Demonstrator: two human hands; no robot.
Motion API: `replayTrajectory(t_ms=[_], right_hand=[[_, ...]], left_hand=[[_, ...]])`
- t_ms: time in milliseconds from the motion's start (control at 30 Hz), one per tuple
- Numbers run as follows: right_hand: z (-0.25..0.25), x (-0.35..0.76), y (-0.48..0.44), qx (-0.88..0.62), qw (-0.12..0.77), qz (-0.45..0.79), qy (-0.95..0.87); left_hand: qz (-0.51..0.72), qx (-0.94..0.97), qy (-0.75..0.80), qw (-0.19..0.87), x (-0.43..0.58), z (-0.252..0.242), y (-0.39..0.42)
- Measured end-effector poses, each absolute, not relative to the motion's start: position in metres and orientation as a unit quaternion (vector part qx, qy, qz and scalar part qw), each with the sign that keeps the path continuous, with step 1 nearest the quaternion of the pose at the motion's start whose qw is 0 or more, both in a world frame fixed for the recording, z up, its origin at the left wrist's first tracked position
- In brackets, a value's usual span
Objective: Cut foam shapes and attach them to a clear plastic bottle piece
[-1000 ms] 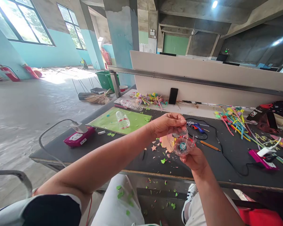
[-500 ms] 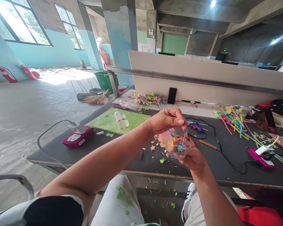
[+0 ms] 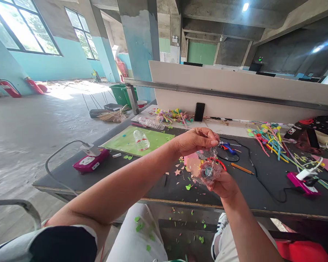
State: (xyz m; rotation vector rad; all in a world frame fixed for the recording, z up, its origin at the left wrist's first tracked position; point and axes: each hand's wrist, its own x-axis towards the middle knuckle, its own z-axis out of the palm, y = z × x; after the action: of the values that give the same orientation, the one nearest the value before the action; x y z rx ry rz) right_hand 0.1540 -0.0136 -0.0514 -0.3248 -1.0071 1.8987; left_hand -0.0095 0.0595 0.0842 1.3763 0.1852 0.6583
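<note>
Left hand (image 3: 195, 141) has slid a touch to the right compared with half a second ago, so its fingertips now sit right by the blue hot glue gun (image 3: 229, 148) from this angle, and the clear plastic piece (image 3: 207, 171) has dipped slightly left. That piece is up in front of the chest, above the near part of the black table (image 3: 248, 189), gripped from below by the right hand (image 3: 224, 185). The left thumb and index finger are pinched together just above it. Looks like they've got a thin, see-through strand running down to the plastic, though it's too fine and shiny for me to swear to it.

Behind the plastic you can see a red scissors-like loop (image 3: 222, 164) and some pink paper (image 3: 191, 161). An orange stick (image 3: 242, 168) lies off to the right of that. Further left, a clear bottle (image 3: 141, 140) with a red band is lying on a green sheet (image 3: 117, 142), near a magenta power strip (image 3: 91, 161). There's a black phone (image 3: 199, 111) propped against the white partition (image 3: 177, 100), plus a bunch of colorful pipe cleaners (image 3: 274, 142) over on the right. Green paper scraps (image 3: 139, 227) are all over the trousers (image 3: 133, 243), too.
</note>
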Motion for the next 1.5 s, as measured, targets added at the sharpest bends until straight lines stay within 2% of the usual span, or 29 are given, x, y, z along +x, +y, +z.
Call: replayTrajectory(t_ms=[267, 433, 700, 1000, 1233, 1500], right_hand=[[-0.055, 0.154, -0.013, -0.143, 0.454, 0.775, -0.416], [-0.053, 0.154, -0.013, -0.132, 0.461, 0.772, -0.418], [-0.049, 0.156, -0.015, -0.129, 0.488, 0.753, -0.422], [-0.035, 0.159, -0.009, -0.131, 0.575, 0.734, -0.335], [-0.029, 0.166, -0.012, -0.145, 0.592, 0.704, -0.364], [-0.027, 0.165, -0.013, -0.129, 0.603, 0.695, -0.369]], left_hand=[[0.222, 0.579, 0.089, 0.779, -0.004, 0.086, 0.066], [0.226, 0.56, 0.064, 0.795, 0.0, 0.079, 0.07], [0.278, 0.55, 0.135, 0.776, 0.008, 0.053, 0.067], [0.372, 0.481, 0.203, 0.768, 0.039, 0.036, 0.071], [0.186, 0.497, 0.19, 0.826, 0.043, 0.026, 0.07], [0.16, 0.492, 0.186, 0.835, 0.038, 0.023, 0.068]])
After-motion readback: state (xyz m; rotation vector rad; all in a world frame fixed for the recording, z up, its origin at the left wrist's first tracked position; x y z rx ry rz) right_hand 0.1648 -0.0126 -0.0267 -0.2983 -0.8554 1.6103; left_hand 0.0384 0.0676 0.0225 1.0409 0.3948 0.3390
